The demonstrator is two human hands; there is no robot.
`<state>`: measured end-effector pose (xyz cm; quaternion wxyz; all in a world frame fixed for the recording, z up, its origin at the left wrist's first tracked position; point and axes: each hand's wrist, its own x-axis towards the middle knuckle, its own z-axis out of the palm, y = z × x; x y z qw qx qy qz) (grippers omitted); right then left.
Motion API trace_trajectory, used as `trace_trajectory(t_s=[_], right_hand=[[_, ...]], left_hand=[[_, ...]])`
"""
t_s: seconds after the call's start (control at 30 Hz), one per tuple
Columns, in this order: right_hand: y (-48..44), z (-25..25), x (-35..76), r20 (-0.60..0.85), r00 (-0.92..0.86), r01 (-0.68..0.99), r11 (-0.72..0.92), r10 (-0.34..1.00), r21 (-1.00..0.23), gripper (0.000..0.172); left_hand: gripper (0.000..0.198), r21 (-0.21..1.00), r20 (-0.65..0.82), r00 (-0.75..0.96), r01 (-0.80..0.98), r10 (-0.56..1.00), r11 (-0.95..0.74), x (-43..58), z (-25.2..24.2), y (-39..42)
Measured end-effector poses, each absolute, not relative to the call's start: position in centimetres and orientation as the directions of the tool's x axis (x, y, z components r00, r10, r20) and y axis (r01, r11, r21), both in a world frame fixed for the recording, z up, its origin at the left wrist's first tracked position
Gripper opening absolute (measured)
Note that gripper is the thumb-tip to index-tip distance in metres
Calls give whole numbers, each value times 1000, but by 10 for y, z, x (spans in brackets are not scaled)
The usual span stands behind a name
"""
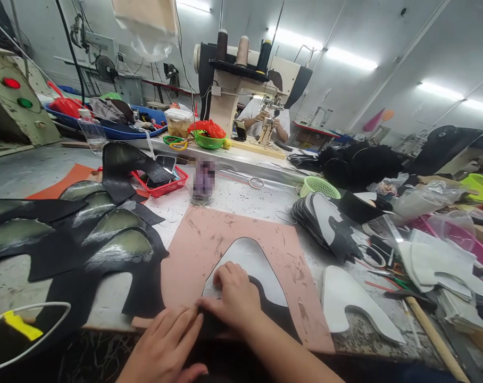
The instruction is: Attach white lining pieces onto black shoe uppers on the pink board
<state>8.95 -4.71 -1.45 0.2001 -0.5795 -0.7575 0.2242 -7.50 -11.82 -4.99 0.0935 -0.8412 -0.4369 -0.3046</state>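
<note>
A curved shoe-upper piece (247,258), black with a pale white-grey layer on it, lies on a pink mat (177,276) in front of me. My right hand (235,298) rests on its left part, fingers bent and pressing down, thumb stretched toward my left hand. At the piece's near left edge is my left hand (165,340), its fingers straight and side by side, thumb held apart below. The fingertips almost meet the right thumb. My hands and forearm cover part of the piece's near side.
Black pieces with shiny, glue-like patches (122,244) overlap at left. Right of the mat lie white curved pieces (345,292), a stack of cut pieces (317,218) and a wooden-handled tool (433,335). A red basket (165,186) stands behind; beyond are a sewing machine (225,90) and another person (251,114).
</note>
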Motion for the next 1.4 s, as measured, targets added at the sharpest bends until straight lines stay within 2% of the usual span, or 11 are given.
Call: trace_trajectory(t_s=[0.1,0.3,0.43,0.5,0.63,0.8,0.93,1.03,1.13,1.23,1.4], right_hand=[[-40,-11,89,-34,-276,826,218,961,-520,28],[-21,-6,97,-82,-290,763,179,954,-621,12],[-24,-8,94,-59,-286,813,209,956,-544,33],[-25,-8,94,-69,-281,820,202,957,-536,30],[-23,-6,97,-118,-324,749,178,939,-638,17],[-26,-2,98,-120,-346,776,212,930,-594,33],[-27,2,100,-168,-365,723,165,916,-671,9],[-28,3,99,-152,-356,676,142,922,-723,16],[-20,-2,102,-180,-200,438,-77,963,-896,25],[1,-7,121,-290,28,108,-292,956,-950,17],[33,-11,157,-312,290,-167,-273,905,-947,15]], left_hand=[[36,110,580,441,791,685,-602,-76,-54,-118],[37,130,549,454,783,702,-608,-77,-51,-117],[44,141,553,459,771,695,-621,-76,-46,-117],[45,142,547,466,768,696,-625,-76,-44,-116],[45,142,547,474,760,690,-635,-76,-44,-115],[43,127,556,477,761,681,-637,-74,-43,-113],[33,83,531,534,741,658,-667,-72,-37,-107],[30,46,468,583,734,664,-677,-70,-36,-102],[33,26,434,586,751,684,-660,-70,-38,-102],[35,20,412,605,742,681,-671,-71,-32,-99],[20,36,209,700,693,683,-720,-48,-6,-60]])
